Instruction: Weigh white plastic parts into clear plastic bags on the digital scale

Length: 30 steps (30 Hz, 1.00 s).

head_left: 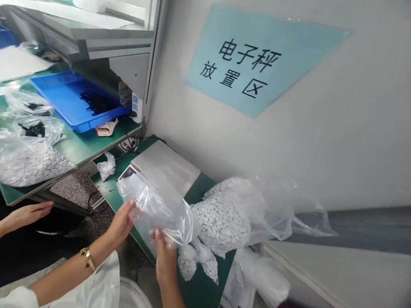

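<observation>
A clear plastic bag (158, 207) is stretched between my two hands, over the front of a flat metal scale (169, 165). My left hand (122, 221), with a gold bracelet on its wrist, pinches the bag's left part. Near its lower right edge, my right hand (165, 253) grips the film between thumb and fingers. Just right of it, a large clear bag of small grey-white pieces (222, 214) lies on the green table (198, 293). Two small filled bags (187, 261) rest in front of that large bag.
A co-worker's hand (32, 214) reaches in at the left. On the neighbouring bench stand a blue tray (57, 88) with black parts and a bag of pale pieces (30, 161). A crumpled small bag (107, 165) lies left of the scale. A grey wall (298, 147) rises behind.
</observation>
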Motion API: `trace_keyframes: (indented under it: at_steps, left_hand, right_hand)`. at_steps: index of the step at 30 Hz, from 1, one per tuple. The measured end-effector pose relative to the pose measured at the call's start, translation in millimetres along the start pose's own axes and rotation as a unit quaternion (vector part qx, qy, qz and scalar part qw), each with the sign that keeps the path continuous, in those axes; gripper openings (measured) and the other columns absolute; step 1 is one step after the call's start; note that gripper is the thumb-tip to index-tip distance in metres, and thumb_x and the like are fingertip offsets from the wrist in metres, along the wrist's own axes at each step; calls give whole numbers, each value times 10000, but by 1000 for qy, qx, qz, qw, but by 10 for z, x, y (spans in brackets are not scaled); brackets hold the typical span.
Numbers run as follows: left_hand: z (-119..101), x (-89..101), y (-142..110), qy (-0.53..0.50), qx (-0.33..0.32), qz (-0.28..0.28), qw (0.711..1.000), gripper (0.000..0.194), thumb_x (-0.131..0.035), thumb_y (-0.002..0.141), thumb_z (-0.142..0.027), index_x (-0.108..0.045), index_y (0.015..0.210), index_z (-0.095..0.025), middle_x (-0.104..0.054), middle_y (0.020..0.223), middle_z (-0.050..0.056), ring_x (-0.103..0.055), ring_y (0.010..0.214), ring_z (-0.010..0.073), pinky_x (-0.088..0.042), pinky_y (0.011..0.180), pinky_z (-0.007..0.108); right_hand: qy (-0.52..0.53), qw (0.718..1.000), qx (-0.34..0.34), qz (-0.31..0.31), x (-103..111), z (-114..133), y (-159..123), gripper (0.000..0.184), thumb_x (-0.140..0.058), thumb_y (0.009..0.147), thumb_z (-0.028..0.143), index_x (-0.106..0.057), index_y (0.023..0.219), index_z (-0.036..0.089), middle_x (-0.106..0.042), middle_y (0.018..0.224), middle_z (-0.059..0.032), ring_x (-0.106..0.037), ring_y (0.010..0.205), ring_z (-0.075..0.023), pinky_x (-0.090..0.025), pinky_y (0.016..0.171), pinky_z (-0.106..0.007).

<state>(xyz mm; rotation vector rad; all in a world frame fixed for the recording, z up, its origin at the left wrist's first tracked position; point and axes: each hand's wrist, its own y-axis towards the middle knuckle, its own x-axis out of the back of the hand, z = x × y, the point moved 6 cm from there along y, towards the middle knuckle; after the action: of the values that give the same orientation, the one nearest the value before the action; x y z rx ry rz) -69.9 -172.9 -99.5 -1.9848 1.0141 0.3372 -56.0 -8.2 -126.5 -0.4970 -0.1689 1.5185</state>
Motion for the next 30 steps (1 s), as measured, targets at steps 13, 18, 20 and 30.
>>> trace_keyframes:
  at_steps: [13, 18, 20, 30]
  left_hand:
    - [-660, -568, 1185, 230, -158, 16, 960, 409, -655, 750, -447, -639, 1016, -137, -659, 860, 49, -632, 795, 174, -493, 753, 283]
    - [-907, -442, 1244, 522, -322, -187, 767, 664, -695, 742, -346, -481, 1278, -18, -505, 1205, 212, -481, 1184, 322, -386, 1016, 436]
    - [-932, -492, 1145, 572, -391, -238, 680, 780, -647, 790, -399, -344, 1398, -17, -414, 1301, 248, -411, 1255, 345, -342, 1051, 480]
    - [37, -1130, 1344, 813, -376, 118, 428, 561, -447, 893, -454, -419, 1420, -262, -331, 1513, 95, -157, 1428, 383, -142, 1122, 619]
  right_hand:
    - [-84, 983, 88, -135, 212, 667, 1239, 425, -610, 697, 493, -625, 983, 180, -676, 911, -42, -629, 816, -194, -486, 762, -315]
    - [-140, 972, 84, -170, 218, 654, 1613, 535, -574, 645, 383, -554, 1123, 142, -641, 908, -68, -618, 774, -222, -482, 775, -374]
    - [-158, 967, 97, -176, 185, 712, 1658, 542, -571, 632, 329, -556, 1138, 135, -628, 950, -87, -609, 832, -236, -466, 834, -396]
    - [-347, 822, 362, -270, 499, 1180, 457, 271, -455, 865, 225, -597, 1096, 231, -506, 1063, -117, -492, 1069, -261, -398, 971, -464]
